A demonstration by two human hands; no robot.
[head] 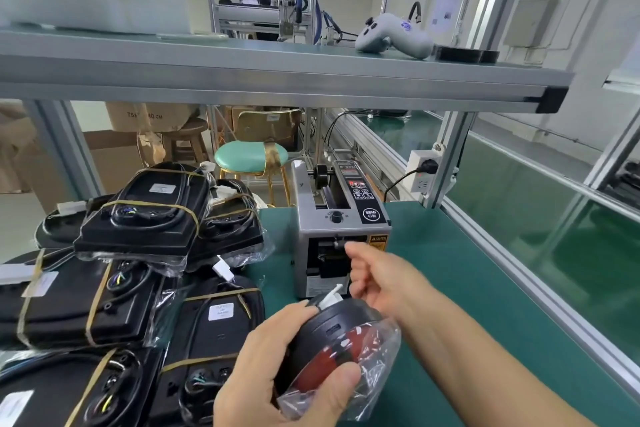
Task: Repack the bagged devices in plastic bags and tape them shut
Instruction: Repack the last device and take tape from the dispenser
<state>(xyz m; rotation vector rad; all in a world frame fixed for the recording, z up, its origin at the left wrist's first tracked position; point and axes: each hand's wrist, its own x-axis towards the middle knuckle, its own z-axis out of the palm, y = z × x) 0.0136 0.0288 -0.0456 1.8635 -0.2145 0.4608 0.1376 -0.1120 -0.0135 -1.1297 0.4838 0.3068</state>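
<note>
Device (332, 340), rigid and apparently light in its slippery plastic bag (374, 367), was gripped over the table (467, 288) by the left hand (277, 374); right hand (377, 274), fingers curled, reached at the tape dispenser (339, 229).

bagged devices (138, 253) crowd left, mat (467, 288) open right

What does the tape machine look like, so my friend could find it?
Start at the green table and look just past the person's right hand. The tape machine is a grey metal box standing upright with a black knob and a button panel on top. The piled devices beside it are black and bagged.
</note>
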